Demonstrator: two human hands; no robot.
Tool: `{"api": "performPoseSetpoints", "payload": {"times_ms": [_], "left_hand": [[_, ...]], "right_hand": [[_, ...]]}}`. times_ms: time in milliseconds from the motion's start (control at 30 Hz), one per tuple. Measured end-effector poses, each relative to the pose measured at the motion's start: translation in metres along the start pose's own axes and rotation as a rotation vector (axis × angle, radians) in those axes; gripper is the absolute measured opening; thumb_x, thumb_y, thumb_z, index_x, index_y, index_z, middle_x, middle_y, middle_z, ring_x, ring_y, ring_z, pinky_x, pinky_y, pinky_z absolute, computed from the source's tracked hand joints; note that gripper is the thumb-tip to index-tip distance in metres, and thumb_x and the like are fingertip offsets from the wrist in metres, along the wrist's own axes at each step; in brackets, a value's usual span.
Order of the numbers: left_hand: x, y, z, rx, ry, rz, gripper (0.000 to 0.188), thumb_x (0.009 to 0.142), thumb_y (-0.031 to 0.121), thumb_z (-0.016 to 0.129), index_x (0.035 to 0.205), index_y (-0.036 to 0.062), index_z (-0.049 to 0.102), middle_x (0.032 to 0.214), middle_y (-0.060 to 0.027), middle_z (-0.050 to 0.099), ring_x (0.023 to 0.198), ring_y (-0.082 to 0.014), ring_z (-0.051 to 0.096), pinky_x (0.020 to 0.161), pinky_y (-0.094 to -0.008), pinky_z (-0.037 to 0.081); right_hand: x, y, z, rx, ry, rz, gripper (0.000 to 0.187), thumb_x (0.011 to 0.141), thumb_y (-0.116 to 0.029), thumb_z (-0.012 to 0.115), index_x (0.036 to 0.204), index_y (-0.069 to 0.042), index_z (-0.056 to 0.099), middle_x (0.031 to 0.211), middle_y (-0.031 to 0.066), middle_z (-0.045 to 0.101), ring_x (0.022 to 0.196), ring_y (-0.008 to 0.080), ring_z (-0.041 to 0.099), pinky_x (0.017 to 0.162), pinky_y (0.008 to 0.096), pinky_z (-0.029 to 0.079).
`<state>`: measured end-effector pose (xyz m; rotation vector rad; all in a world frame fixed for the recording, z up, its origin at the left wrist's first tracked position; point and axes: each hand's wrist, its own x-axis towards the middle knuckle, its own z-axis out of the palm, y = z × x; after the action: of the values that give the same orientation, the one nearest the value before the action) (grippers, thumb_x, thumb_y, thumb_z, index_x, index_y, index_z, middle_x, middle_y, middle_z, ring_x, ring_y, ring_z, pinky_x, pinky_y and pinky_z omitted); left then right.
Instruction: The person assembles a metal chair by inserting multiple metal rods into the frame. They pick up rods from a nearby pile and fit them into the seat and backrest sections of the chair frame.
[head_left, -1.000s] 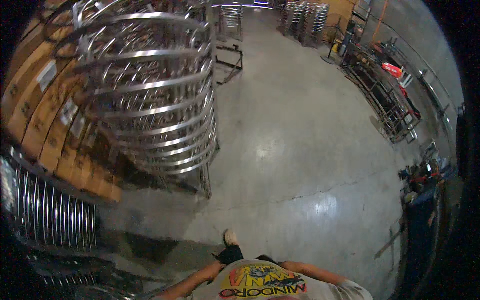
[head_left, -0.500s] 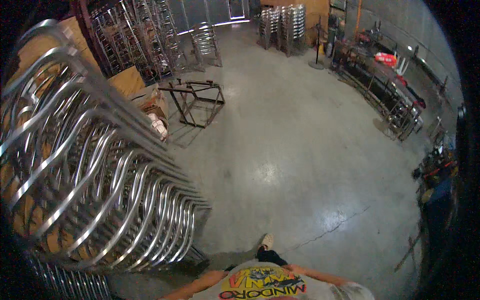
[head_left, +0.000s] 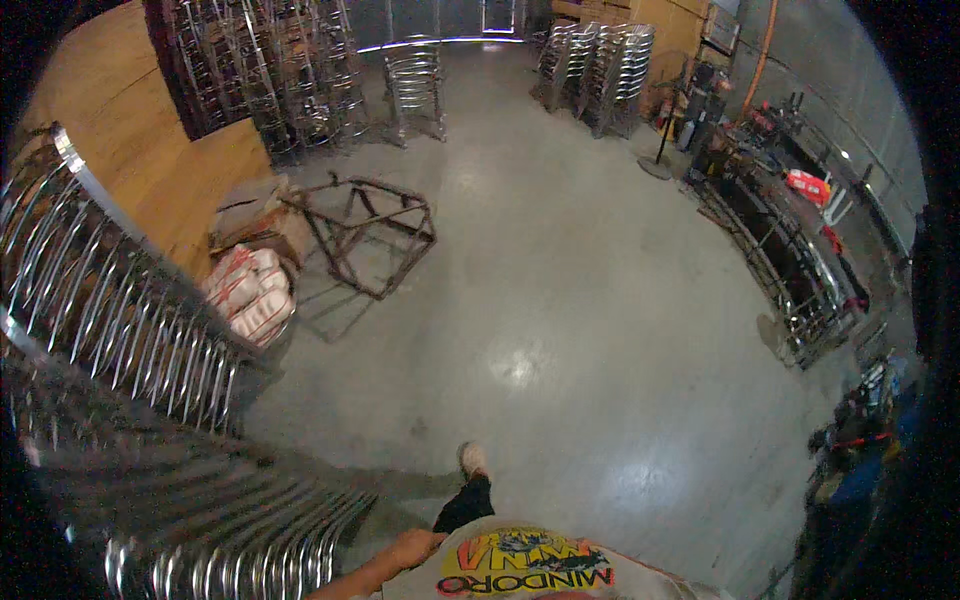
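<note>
L grip (head_left: 416, 547) by 1 shirt (head_left: 515, 562), 1 shoe (head_left: 473, 459), 1 brn frame (head_left: 387, 217) on flr (head_left: 570, 270)

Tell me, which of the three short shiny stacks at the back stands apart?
The left stack; a wide gap separates it from the middle stack and right stack, standing close together.

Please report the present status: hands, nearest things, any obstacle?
Left forearm by the shirt, grip unclear; right hand out of view. Nearest: curved shiny metal tubes, lower left. Dark metal frame ahead, leftward.
</note>
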<state>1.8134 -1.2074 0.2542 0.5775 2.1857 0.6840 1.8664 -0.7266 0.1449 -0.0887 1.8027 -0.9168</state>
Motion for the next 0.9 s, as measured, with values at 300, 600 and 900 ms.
{"api": "performPoseSetpoints", "payload": {"times_ms": [300, 600, 900], "left_hand": [[0.238, -0.071, -0.3, -0.185, -0.231, 0.009, 0.05, 0.091, 0.05, 0.057, 0.125, 0.0132, 0.062, 0.109, -0.0122, 0.069, 0.099, -0.0276, 0.066, 0.087, -0.0391, 0.05], [0.448, -0.102, -0.462, -0.506, 0.029, -0.266, 0.062, 0.092, 0.055, 0.055, 0.125, 0.0027, 0.06, 0.109, -0.0124, 0.069, 0.102, -0.0227, 0.063, 0.092, -0.0353, 0.046], [0.581, -0.175, -0.567, -0.756, 0.188, -0.873, 0.05, 0.09, 0.045, 0.06, 0.114, 0.0011, 0.063, 0.103, -0.0124, 0.069, 0.093, -0.0242, 0.064, 0.084, -0.0371, 0.049]], "right_hand": [[0.04, -0.142, -0.267, 0.643, 0.383, 0.332, 0.055, 0.091, -0.049, 0.058, 0.125, -0.006, 0.06, 0.102, 0.0109, 0.068, 0.083, 0.0215, 0.061, 0.074, 0.0373, 0.052], [0.244, -0.17, -0.62, -0.519, -0.002, 0.205, 0.059, 0.083, -0.058, 0.06, 0.121, -0.013, 0.062, 0.118, 0.013, 0.066, 0.11, 0.0312, 0.061, 0.096, 0.0433, 0.046], [0.452, -0.499, -1.092, -0.391, 0.609, -0.233, 0.046, 0.089, -0.043, 0.06, 0.113, -0.004, 0.063, 0.1, 0.0161, 0.068, 0.089, 0.0313, 0.065, 0.079, 0.0428, 0.052]]}}
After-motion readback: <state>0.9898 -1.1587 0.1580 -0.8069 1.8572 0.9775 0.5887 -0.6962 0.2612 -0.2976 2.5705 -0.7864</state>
